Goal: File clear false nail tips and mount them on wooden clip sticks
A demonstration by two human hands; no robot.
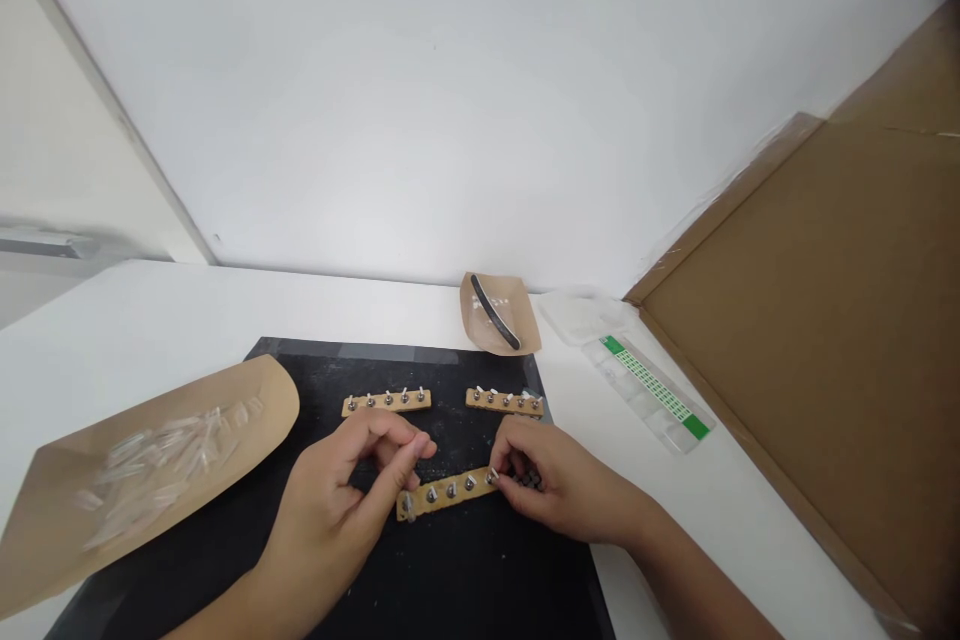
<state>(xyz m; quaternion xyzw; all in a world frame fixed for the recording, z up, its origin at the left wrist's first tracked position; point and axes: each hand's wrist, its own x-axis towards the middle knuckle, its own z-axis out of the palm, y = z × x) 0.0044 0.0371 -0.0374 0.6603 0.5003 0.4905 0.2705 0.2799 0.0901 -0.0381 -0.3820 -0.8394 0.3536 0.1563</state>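
Observation:
The nearest of three tan strips (461, 493), topped with several small metal studs bearing white pegs, lies at a slant on the black mat. My left hand (345, 490) is above this strip's left end, thumb and fingertips pinched together; whatever they hold is too small to tell. My right hand (551, 475) closes thumb and forefinger around the strip's right end, by the last stud. Some small dark pieces (529, 477) show under its curled fingers. A clear piece (409, 508) stands at the strip's left end.
Behind are a second strip (394, 402) and a third strip (504, 403). A long paper tray (262, 390) with clear nail tips (199, 445) stands left. A small paper tray (472, 325) holds a black curved file (495, 312). Right are a clear green-labelled case (652, 390) and cardboard (810, 320).

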